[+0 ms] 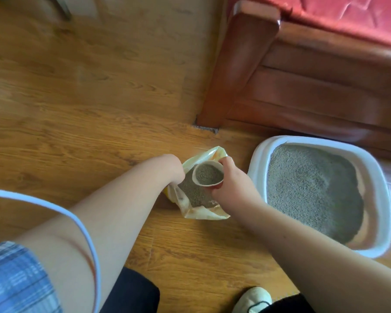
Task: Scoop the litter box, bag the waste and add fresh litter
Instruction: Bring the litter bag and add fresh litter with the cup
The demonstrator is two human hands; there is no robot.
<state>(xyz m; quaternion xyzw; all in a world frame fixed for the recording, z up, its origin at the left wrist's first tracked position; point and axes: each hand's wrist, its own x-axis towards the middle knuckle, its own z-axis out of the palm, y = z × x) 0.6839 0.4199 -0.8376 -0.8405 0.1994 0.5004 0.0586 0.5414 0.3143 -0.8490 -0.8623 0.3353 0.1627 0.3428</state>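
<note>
A white litter box [257,159] sits on the wooden floor at the right, filled with grey litter [312,190]. To its left stands an open yellow-and-white litter bag [201,213] with grey litter inside. My right hand [233,184] grips a small paper cup [208,175] brimful of grey litter, held just above the bag's mouth. My left hand [172,168] clutches the bag's left rim, its fingers hidden behind the edge.
A dark wooden bed frame [303,86] with a red cover [339,16] stands right behind the litter box; its leg [230,75] reaches the floor near the bag. My foot in a pale slipper [253,299] rests at the bottom. Bare wooden floor [88,98] stretches left.
</note>
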